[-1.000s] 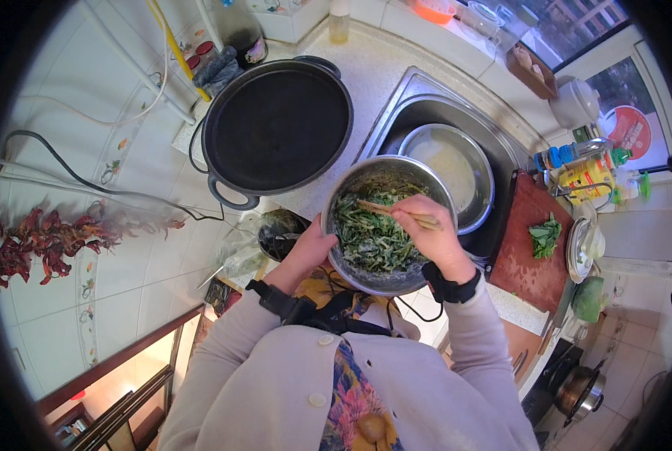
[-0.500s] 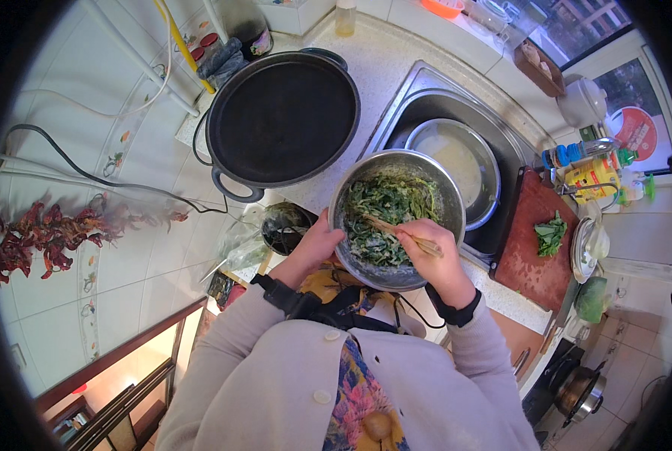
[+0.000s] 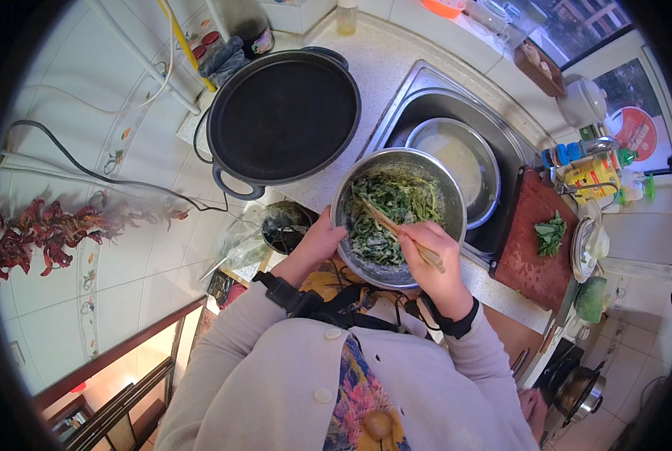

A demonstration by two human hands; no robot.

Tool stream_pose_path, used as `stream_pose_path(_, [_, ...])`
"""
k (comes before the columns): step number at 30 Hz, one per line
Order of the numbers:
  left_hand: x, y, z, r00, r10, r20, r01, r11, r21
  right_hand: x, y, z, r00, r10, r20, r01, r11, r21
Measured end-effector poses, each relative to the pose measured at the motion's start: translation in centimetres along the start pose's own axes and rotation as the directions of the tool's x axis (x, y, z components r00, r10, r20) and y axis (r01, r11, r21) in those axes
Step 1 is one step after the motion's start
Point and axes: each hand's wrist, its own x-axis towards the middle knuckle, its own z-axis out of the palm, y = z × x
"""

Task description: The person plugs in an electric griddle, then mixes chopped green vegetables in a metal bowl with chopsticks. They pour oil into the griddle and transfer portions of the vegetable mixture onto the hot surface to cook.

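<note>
A stainless steel mixing bowl is in front of me, holding chopped leafy greens coated with white flour-like powder. My left hand grips the bowl's left side, thumb at the rim. In my right hand is a pair of wooden chopsticks, closed in the fingers, with the tips down among the greens. Behind the bowl to the right, a second metal bowl with cloudy liquid stands in the sink.
A wide black pan sits on the counter at the far left. Right of the sink lies a red-brown cutting board bearing a bunch of green leaves. Dried red chillies hang on the left wall. A pot is at the lower right.
My right hand has shifted slightly down and right, and the chopsticks slant more steeply. The greens have been moved about in the bowl. A blurred pinkish shape now shows beside my right sleeve.
</note>
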Motion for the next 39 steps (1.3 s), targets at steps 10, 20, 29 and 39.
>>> stream_pose_path(10, [-0.1, 0.8, 0.4, 0.994, -0.107, -0.033, 0.106, 0.994, -0.029, 0.1, 1.3, -0.9, 0.997, 0.056, 0.055, -0.061, 0.993, 0.098])
stream_pose_path(20, [0.2, 1.1, 0.6, 0.998, -0.063, -0.013, 0.063, 0.998, -0.015, -2.2, 2.6, -1.7, 0.998, 0.051, 0.029, -0.054, 0.992, 0.114])
stream_pose_path(29, [-0.1, 1.4, 0.7, 0.997, -0.083, -0.001, 0.083, 0.996, 0.036, -2.8, 4.1, -4.7, 0.977, 0.151, -0.152, -0.153, 0.988, -0.004])
stream_pose_path(39, [0.1, 1.2, 0.9, 0.998, -0.07, -0.011, 0.07, 0.997, 0.016, -3.2, 2.7, -6.6, 0.963, 0.186, -0.196, -0.199, 0.979, -0.045])
